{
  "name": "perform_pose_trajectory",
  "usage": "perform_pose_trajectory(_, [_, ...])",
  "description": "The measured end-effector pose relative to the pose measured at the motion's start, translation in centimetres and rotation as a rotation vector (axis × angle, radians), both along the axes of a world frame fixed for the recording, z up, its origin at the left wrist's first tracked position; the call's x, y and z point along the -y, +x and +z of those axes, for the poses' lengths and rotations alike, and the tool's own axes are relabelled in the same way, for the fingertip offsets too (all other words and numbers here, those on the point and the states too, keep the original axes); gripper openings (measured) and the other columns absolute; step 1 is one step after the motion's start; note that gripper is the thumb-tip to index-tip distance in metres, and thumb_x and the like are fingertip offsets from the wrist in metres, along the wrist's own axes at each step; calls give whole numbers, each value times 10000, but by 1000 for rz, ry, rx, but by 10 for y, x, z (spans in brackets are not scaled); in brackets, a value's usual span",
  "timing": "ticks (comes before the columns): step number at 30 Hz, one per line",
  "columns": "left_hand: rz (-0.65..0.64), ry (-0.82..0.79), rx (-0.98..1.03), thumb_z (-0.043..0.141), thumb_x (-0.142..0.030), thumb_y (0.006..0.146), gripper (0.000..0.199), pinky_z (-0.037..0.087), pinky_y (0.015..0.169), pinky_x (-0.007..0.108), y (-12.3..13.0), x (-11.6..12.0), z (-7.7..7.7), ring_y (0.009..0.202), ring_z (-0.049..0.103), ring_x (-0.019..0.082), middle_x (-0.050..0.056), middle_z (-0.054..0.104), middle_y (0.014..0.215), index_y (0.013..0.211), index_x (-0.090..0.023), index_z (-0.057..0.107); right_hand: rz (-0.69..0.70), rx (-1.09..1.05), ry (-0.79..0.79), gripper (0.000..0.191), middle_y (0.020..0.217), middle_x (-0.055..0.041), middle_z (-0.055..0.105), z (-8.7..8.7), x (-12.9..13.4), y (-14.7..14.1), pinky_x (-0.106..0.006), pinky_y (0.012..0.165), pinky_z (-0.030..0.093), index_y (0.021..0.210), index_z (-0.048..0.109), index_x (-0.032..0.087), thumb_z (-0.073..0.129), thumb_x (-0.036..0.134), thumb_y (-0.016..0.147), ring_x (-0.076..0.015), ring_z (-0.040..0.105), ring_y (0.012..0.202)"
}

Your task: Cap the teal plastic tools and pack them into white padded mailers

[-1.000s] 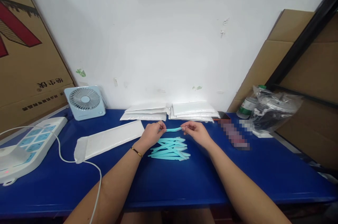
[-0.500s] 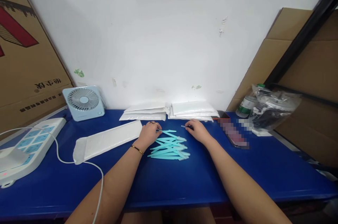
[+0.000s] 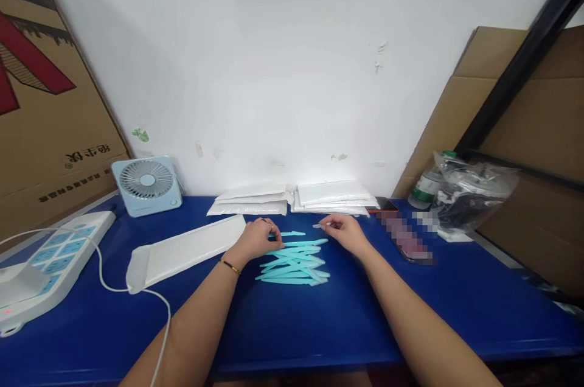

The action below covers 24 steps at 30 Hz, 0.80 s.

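Several teal eyebrow razors point(image 3: 294, 266) lie criss-crossed in a pile on the blue table point(image 3: 310, 326), their translucent capped ends to the right. My left hand point(image 3: 261, 237) is at the pile's far left side, thumb and forefinger pinched at the handle end of the topmost razor point(image 3: 303, 243). Just beyond, a single teal razor point(image 3: 293, 233) lies apart, its left end hidden by my left fingers. My right hand point(image 3: 345, 231) is to the right, fingertips closed on a small clear blade cap point(image 3: 317, 226).
Stacked white padded envelopes point(image 3: 335, 194) lie by the wall, and one long white envelope point(image 3: 187, 250) lies left of my hand. A blue fan point(image 3: 146, 185), power strip point(image 3: 64, 253) and white cable point(image 3: 166, 314) are at left. A phone point(image 3: 408, 241) and bottle point(image 3: 426, 186) are at right.
My left hand has moved slightly nearer, from the far razor to the top of the pile. The far razor now lies apart. My right hand still holds the clear cap.
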<state>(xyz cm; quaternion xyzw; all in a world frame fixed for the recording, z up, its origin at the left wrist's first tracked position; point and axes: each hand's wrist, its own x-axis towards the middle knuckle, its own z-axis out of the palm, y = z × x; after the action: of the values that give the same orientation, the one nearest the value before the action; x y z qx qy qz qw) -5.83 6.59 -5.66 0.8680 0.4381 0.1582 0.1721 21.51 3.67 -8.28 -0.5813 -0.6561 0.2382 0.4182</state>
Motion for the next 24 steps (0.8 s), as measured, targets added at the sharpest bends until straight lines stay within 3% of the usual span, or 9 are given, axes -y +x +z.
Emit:
perform_pose_trajectory(4, [97, 38, 20, 581, -433, 764, 244, 417, 759, 280, 3, -1, -2, 912, 578, 201, 20, 644, 940, 896, -248, 669, 48, -220, -81, 236, 645, -36, 672, 0, 1, -3, -273, 589, 455, 836, 695, 151, 659, 315, 670, -166, 603, 601])
perform_pose_trajectory(6, [118, 42, -9, 602, -380, 749, 194, 416, 751, 281, 6, -2, -5, 913, 581, 204, 26, 644, 939, 865, -240, 670, 68, -283, -109, 232, 654, -45, 683, 0, 2, -5, -285, 622, 477, 826, 694, 141, 668, 298, 658, -176, 625, 626])
perform_pose_trajectory(9, [117, -15, -18, 594, -346, 751, 140, 414, 683, 265, 8, -3, -8, 834, 594, 188, 23, 652, 864, 775, -222, 656, 79, -284, -130, 223, 675, -54, 698, -1, 2, -8, -293, 646, 491, 802, 702, 140, 691, 294, 641, -181, 639, 643])
perform_pose_trajectory(14, [130, -135, 88, 542, -374, 775, 196, 400, 596, 245, 9, -5, -10, 711, 594, 163, 18, 654, 759, 797, -200, 630, 116, -333, -143, 263, 682, -54, 704, 0, 4, -13, -290, 648, 495, 797, 703, 135, 732, 336, 630, -174, 640, 638])
perform_pose_trajectory(24, [114, -178, 157, 552, -426, 755, 260, 390, 568, 240, 7, -9, -15, 666, 569, 153, 20, 642, 741, 806, -187, 640, 141, -374, -109, 318, 703, -45, 698, 6, 7, -17, -309, 668, 499, 784, 695, 144, 761, 401, 608, -177, 638, 656])
